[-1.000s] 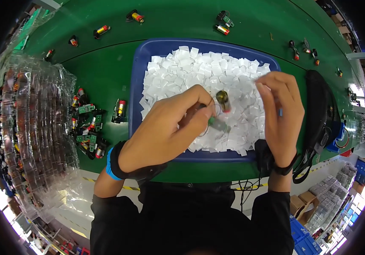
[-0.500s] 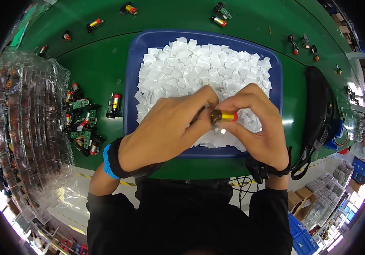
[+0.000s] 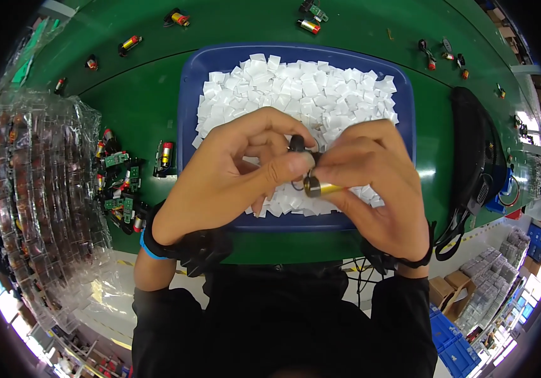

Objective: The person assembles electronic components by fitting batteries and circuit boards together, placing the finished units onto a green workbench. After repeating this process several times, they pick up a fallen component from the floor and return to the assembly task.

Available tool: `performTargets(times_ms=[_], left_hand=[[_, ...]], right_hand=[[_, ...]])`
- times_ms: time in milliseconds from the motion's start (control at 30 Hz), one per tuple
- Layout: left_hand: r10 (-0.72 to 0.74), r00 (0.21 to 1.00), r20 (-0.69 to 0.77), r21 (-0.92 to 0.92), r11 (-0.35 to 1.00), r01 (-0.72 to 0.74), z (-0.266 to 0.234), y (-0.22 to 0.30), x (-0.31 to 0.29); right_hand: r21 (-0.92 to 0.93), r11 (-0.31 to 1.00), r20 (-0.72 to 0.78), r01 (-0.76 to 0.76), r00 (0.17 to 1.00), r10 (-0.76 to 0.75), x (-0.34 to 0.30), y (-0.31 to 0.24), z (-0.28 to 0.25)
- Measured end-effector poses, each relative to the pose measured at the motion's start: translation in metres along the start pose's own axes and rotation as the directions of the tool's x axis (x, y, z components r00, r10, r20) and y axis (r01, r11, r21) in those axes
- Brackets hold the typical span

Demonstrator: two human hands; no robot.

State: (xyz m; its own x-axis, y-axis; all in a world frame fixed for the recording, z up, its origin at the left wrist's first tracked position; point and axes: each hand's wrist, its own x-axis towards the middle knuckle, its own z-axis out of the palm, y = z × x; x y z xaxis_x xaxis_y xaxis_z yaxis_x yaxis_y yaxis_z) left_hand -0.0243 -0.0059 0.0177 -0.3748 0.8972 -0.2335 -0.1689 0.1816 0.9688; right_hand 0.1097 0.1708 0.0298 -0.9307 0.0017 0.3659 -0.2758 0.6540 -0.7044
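Observation:
Over the tray, my right hand [image 3: 381, 183] pinches a gold cylindrical battery cell [image 3: 328, 188] with a dark end cap pointing left. My left hand [image 3: 229, 173] has its thumb and fingers closed on a small black part [image 3: 296, 143] just above the cell's capped end. A thin dark wire loops between the two, though its ends are hidden by my fingers. Below them, a heap of small white paper squares [image 3: 302, 88] fills a blue tray [image 3: 186, 120]. Some blur covers my right fingertips.
Left of the tray lies a single cell with a board [image 3: 166, 154], beside a pile of green circuit boards [image 3: 117, 159] and cells. Stacked clear plastic trays [image 3: 46, 183] stand farther left. A black pouch [image 3: 472, 148] lies at right. More cells [image 3: 309, 26] are scattered along the far side.
My left hand has turned and opened out, bringing the black part into sight. The cell has moved slightly down and left in my right hand, whose fingers now cover its red end.

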Motion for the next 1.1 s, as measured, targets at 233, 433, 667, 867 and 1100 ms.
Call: performTargets(times_ms=[233, 433, 667, 867, 1100], left_hand=[[-0.049, 0.999, 0.009, -0.233, 0.971, 0.05, 0.008, 0.005, 0.002], [-0.079, 0.992, -0.101, -0.323, 0.945, 0.042, 0.015, 0.003, 0.002], [-0.064, 0.997, -0.032, -0.272, 0.961, 0.053, 0.012, 0.0, 0.003], [0.072, 0.993, -0.099, -0.062, 0.995, -0.079, 0.015, -0.003, -0.002], [0.025, 1.0, 0.009, -0.203, 0.979, -0.023, 0.008, -0.003, -0.003]], right_hand=[[-0.029, 0.995, -0.158, 0.094, 0.983, -0.098, -0.002, 0.001, 0.006], [-0.184, 0.961, -0.209, 0.207, 0.947, -0.244, -0.005, 0.007, 0.015], [-0.151, 0.983, -0.27, 0.105, 0.952, -0.143, -0.004, 0.004, 0.017], [-0.07, 0.998, -0.254, 0.001, 0.967, -0.018, -0.005, -0.002, 0.013], [-0.051, 0.998, -0.217, -0.036, 0.976, 0.024, -0.001, 0.0, 0.003]])
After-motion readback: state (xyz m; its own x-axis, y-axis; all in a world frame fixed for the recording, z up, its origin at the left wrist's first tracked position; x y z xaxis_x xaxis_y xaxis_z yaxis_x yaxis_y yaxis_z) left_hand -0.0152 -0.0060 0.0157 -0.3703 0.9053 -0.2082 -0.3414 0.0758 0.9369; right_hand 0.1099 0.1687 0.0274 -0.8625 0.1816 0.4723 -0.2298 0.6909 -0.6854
